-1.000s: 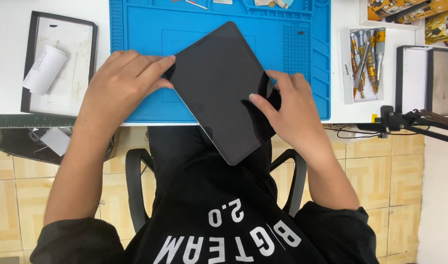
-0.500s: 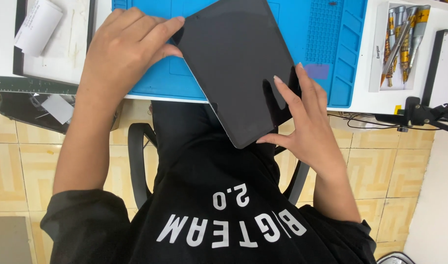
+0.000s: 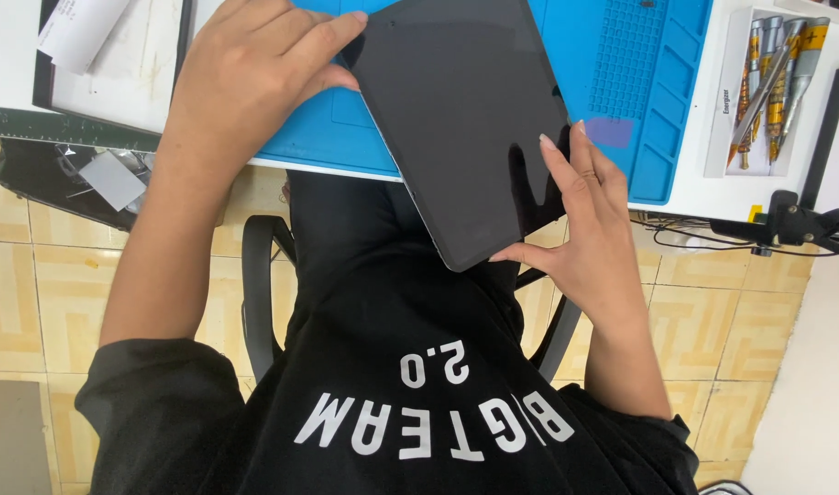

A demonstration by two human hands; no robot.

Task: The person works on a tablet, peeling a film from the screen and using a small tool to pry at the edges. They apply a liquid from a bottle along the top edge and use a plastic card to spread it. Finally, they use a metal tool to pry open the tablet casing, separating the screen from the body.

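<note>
A dark tablet (image 3: 460, 119) with a blank screen lies tilted, partly over the blue work mat (image 3: 621, 82) and partly past the table's near edge. My left hand (image 3: 254, 78) grips its upper left edge with thumb and fingers. My right hand (image 3: 580, 215) holds its lower right corner, the thumb under the near edge and the fingertips resting on the glass.
A white box of screwdriver bits (image 3: 767, 87) lies right of the mat. A black tray holding white paper (image 3: 117, 55) sits at the left. A black clamp arm with cables (image 3: 795, 225) juts from the table's right edge. Tiled floor and a chair are below.
The view has dropped toward my lap. My right hand slid down the tablet's right edge to its lower corner. My left hand kept its grip at the upper edge.
</note>
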